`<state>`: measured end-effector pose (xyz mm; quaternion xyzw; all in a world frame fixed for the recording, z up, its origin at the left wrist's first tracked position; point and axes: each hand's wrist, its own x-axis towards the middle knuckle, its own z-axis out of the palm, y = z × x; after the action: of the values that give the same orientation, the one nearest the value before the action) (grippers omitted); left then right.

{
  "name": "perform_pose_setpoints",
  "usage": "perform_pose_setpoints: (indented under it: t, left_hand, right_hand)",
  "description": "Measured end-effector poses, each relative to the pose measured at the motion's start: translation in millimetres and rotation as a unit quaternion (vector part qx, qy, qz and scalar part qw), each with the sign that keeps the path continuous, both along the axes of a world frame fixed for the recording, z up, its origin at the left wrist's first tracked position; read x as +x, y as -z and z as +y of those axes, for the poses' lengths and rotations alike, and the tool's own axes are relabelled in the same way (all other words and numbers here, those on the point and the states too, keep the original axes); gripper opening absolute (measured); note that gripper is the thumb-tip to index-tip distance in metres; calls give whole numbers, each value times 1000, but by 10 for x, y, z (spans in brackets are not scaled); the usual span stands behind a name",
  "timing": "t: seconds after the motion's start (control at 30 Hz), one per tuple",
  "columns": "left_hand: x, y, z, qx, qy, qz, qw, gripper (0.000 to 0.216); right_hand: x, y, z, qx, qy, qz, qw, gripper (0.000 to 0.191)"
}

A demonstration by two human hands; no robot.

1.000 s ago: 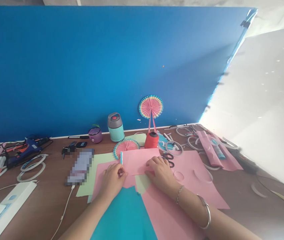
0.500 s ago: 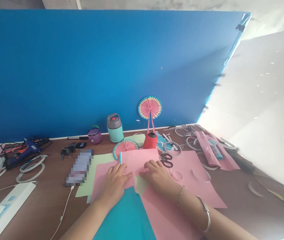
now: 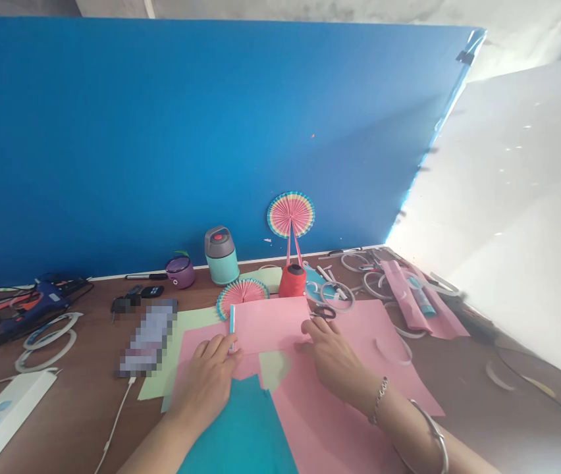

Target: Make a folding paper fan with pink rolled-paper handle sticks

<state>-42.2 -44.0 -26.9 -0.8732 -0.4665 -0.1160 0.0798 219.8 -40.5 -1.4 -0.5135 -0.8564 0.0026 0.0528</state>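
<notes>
A folded pink paper piece (image 3: 268, 324) with a thin blue edge lies on a stack of pink, pale green and teal sheets. My left hand (image 3: 208, 377) presses its lower left corner with fingers stretched flat. My right hand (image 3: 332, 355) lies flat at its right end, fingers spread on the paper. A large pink sheet (image 3: 349, 408) sits under my right wrist and a teal sheet (image 3: 241, 434) under my left forearm.
Scissors (image 3: 324, 311), a red thread spool (image 3: 292, 280), a paper fan on sticks (image 3: 290, 214), a flat fan (image 3: 241, 292), a teal flask (image 3: 221, 255) and a purple pot (image 3: 180, 271) stand behind. A glue gun (image 3: 28, 307), tape rings (image 3: 46, 332) and a phone (image 3: 146, 336) lie left.
My hands slid apart along the folded pink piece: the left went to its left corner, the right to its right end. The camera view drifted slightly.
</notes>
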Motion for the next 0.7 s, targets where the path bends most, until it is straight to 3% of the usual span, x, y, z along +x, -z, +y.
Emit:
perform_pose_setpoints:
  t: [0.17,0.43,0.7]
  left_hand:
    - [79,-41,-70,-23,0,49,999,45]
    - [148,-83,-109,-19,-31,48,998,48]
    - [152,-74,-140,-6,-53,62,997,49]
  right_hand:
    - [-85,77,-67,11,-19,-55,998,23]
    - [-147,53,-111,-47,45,-58,996,33]
    - [-155,60,-141,9,53,-84,995,31]
